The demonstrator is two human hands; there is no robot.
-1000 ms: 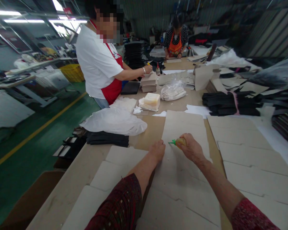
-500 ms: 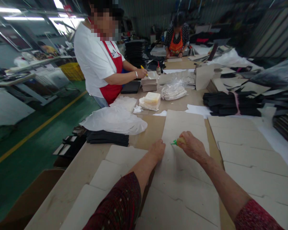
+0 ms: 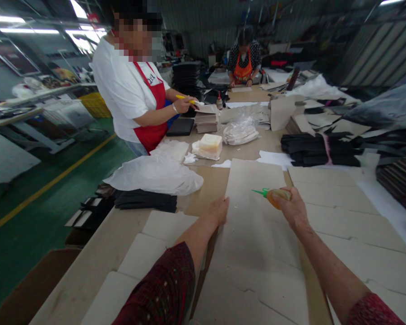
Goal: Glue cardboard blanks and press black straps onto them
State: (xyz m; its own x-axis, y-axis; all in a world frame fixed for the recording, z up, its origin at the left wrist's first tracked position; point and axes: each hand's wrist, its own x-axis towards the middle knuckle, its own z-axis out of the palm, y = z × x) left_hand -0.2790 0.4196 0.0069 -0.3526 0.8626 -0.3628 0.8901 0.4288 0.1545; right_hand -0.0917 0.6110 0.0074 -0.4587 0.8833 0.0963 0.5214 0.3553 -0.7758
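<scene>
My right hand is wrapped round a small glue bottle of amber liquid. Its thin green nozzle points left, a little above the grey-beige cardboard sheets of the middle row. These sheets overlap in a long strip running away from me. At the strip's left edge my left hand is closed, its fingers on the side of a cardboard sheet and their tips partly hidden. A few small white spots dot the sheet between both hands.
More overlapping sheets lie in a left row and a right row. Black strips sit under a plastic bag. Beyond are a yellowish block and a co-worker in a red apron holding a yellow-handled brush. Another person works farther back.
My right hand has drawn the glue bottle to the right and lifted its nozzle off the sheet, turning the bottle more into view. My left hand stays at the strip's edge.
</scene>
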